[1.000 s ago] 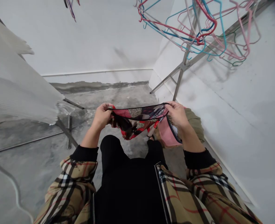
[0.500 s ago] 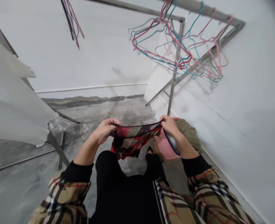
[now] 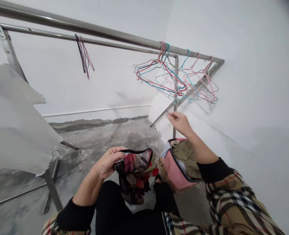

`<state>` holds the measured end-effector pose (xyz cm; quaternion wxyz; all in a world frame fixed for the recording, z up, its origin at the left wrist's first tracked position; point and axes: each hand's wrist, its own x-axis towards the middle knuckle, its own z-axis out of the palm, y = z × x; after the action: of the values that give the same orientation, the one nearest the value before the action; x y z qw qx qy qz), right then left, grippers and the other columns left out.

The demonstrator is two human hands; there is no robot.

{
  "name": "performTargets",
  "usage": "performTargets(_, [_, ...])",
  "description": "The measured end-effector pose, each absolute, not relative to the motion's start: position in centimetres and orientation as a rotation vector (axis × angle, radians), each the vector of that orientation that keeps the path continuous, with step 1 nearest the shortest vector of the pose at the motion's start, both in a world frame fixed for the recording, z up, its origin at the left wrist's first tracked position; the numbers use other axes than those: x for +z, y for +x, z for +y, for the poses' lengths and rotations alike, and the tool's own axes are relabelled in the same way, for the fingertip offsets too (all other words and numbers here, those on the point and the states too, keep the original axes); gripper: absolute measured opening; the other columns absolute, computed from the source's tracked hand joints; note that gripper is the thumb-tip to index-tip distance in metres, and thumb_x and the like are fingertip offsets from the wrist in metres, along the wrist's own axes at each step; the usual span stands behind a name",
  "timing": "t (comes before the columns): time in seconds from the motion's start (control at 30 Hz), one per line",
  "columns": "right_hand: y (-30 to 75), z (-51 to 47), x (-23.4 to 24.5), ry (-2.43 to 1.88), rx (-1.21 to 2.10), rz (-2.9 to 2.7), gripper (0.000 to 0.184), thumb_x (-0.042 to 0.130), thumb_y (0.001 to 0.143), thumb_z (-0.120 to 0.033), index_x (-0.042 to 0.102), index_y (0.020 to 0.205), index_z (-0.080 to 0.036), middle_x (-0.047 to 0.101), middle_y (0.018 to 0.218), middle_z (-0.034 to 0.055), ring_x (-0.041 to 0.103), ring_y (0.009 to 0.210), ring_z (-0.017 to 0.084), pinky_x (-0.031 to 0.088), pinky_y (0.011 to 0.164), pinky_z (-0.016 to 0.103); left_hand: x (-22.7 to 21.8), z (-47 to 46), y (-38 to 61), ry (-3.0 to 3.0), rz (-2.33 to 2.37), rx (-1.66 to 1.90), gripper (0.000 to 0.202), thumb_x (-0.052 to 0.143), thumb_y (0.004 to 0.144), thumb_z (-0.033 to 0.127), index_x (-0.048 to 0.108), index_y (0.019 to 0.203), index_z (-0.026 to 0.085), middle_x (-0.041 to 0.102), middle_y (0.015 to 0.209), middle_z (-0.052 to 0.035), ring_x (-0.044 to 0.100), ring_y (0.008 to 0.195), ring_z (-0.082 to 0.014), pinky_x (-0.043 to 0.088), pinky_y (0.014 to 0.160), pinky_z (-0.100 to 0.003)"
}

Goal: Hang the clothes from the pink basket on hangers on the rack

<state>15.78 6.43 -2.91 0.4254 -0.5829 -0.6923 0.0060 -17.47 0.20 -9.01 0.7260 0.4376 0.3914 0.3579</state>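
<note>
From where I stand, taking the person's straight ahead as twelve, the metal rack (image 3: pixel 97 30) spans eleven to one, its round rails smooth and dull-shiny. At ten hangs a pale sheet (image 3: pixel 14 124), thin and ragged-edged. Between one and two sits the pink basket (image 3: pixel 175 171), dark-rimmed, soft-cornered, with crumpled olive cloth (image 3: pixel 189 160) inside. Just short of one, thin coloured hangers (image 3: pixel 185 87) hang bunched from the front rail.

The patterned garment (image 3: pixel 136 178) is at twelve, in front of the knees: red, pink and black, partly sheer, its top bordered by a narrow dark band. I'd judge it light, limp and easily snagged, safest held by that firmer band, since the thin body would fold away from a grip. The left hand (image 3: pixel 108 163), at eleven, pinches it by one top corner; the other end droops. The right hand (image 3: pixel 180 122), at one below the hangers, is blurred, fingers curled; I see nothing in it and can't tell whether it's fully closed.
</note>
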Motion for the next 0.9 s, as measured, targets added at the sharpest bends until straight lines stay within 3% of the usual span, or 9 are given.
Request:
performTargets(0.13, [14.6, 9.0, 2.2, -1.34, -0.493, -1.473, 0.03, 0.044, 0.091, -0.035, 0.066, 0.103, -0.019, 0.065, 0.102, 0.0102, 0.058, 0.097, 0.022, 0.047, 0.088, 0.034, -9.1, -0.4, -17.1, 0.945, 0.862, 0.795, 0.018, 0.069, 0.053, 0.021, 0.071, 0.068, 0.011, 0.055, 0.05, 0.0018, 0.036, 0.042, -0.0033, 0.023, 0.044, -0.018])
performTargets(0.23, [13.8, 11.5, 4.2, -1.554, -0.575, -1.56, 0.037, 0.051, 0.088, -0.031, 0.06, 0.12, -0.015, 0.059, 0.119, 0.0157, 0.052, 0.114, 0.028, 0.042, 0.098, 0.041, -9.3, -0.7, -17.2, 0.939, 0.863, 0.794, 0.023, 0.074, 0.054, 0.026, 0.071, 0.072, 0.011, 0.047, 0.046, 0.0047, 0.029, 0.041, -0.0026, 0.019, 0.044, -0.018])
performTargets(0.33, [13.2, 13.7, 4.8, -1.754, -0.563, -1.586, 0.046, 0.054, 0.086, -0.024, 0.051, 0.129, -0.011, 0.054, 0.125, 0.0206, 0.05, 0.116, 0.033, 0.041, 0.097, 0.046, -9.5, -0.8, -17.6, 0.923, 0.885, 0.801, 0.032, 0.077, 0.053, 0.028, 0.072, 0.079, 0.011, 0.042, 0.043, 0.0072, 0.027, 0.04, -0.0026, 0.017, 0.044, -0.018])
performTargets(0.43, [12.8, 15.0, 5.2, -1.822, -0.533, -1.583, 0.045, 0.051, 0.086, -0.02, 0.048, 0.13, -0.013, 0.054, 0.124, 0.0213, 0.052, 0.114, 0.034, 0.042, 0.094, 0.048, -9.6, -0.8, -18.2, 0.916, 0.906, 0.82, 0.035, 0.079, 0.053, 0.029, 0.073, 0.082, 0.011, 0.037, 0.042, 0.009, 0.026, 0.04, -0.0026, 0.017, 0.043, -0.018])
performTargets(0.67, [11.7, 15.8, 6.1, -1.887, -0.538, -1.556, 0.037, 0.047, 0.085, -0.013, 0.052, 0.121, -0.008, 0.052, 0.125, 0.0264, 0.053, 0.113, 0.035, 0.044, 0.091, 0.051, -10.0, -1.0, -18.9, 0.954, 0.934, 0.834, 0.042, 0.079, 0.06, 0.037, 0.072, 0.094, 0.013, 0.046, 0.051, 0.0063, 0.038, 0.044, -0.0058, 0.026, 0.046, -0.019])
performTargets(0.9, [12.5, 16.2, 6.0, -1.945, -0.599, -1.458, 0.039, 0.032, 0.086, -0.004, 0.055, 0.117, -0.003, 0.051, 0.123, 0.0287, 0.054, 0.111, 0.036, 0.045, 0.085, 0.051, -10.7, -1.5, -19.4, 1.112, 0.965, 0.784, 0.058, 0.076, 0.066, 0.05, 0.069, 0.108, 0.01, 0.042, 0.053, 0.0065, 0.035, 0.048, -0.0064, 0.024, 0.048, -0.019])
